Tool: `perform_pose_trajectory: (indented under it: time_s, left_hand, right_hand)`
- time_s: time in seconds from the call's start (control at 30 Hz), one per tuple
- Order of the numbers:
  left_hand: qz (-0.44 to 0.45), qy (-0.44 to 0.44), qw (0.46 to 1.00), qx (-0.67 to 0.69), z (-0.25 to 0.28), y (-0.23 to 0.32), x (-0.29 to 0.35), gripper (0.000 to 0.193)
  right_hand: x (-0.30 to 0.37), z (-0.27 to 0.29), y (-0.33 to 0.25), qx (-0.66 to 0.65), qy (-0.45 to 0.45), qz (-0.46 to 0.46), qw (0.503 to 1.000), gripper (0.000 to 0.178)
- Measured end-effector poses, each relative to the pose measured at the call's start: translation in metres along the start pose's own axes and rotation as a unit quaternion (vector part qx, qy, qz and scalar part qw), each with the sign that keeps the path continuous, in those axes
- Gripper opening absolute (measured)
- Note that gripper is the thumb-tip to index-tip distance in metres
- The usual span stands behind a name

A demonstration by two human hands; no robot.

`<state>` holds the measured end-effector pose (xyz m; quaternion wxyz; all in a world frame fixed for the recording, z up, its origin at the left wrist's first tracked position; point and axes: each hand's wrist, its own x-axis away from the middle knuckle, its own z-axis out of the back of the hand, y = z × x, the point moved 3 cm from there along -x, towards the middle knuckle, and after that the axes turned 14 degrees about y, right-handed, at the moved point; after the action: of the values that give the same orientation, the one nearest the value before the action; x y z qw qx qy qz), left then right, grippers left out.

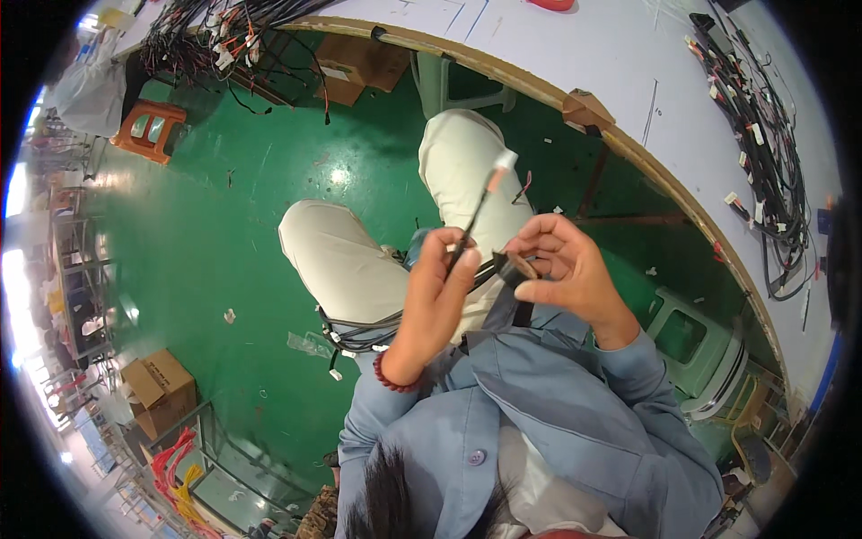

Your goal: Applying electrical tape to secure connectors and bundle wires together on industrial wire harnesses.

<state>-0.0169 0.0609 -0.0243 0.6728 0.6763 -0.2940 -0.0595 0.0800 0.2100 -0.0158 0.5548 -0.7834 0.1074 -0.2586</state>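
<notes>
Over my lap, my left hand (434, 296) pinches a thin black cable (478, 211) between thumb and fingers. The cable slants up and away, and its far end carries a white connector (505, 161), slightly blurred. Just to the right, my right hand (575, 274) grips a small roll of black tape (515, 269) by its rim. A short tape end sticks out from the roll toward my left hand; whether it touches the cable I cannot tell. A bundle of black cables (364, 334) with white connectors lies across my thighs, partly behind my left hand.
A white worktable (620, 63) curves round ahead and to the right. Cable harnesses lie on it at the right (763, 162) and far left (224, 40). Green stools (700, 346) and an orange stool (148, 130) stand on the green floor, with a cardboard box (160, 386) at the left.
</notes>
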Motion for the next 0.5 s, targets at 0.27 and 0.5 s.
perform_pose_trajectory:
  time_s: [0.27, 0.5]
  left_hand:
    - [0.078, -0.115, 0.989, 0.041, -0.003, 0.008, 0.011, 0.059]
    - [0.004, -0.117, 0.993, 0.030, -0.005, 0.000, 0.010, 0.047]
  right_hand:
    - [-0.014, -0.013, 0.011, -0.115, 0.003, -0.085, 0.990, 0.056]
    - [-0.014, -0.011, 0.015, -0.137, -0.027, -0.066, 0.988, 0.051]
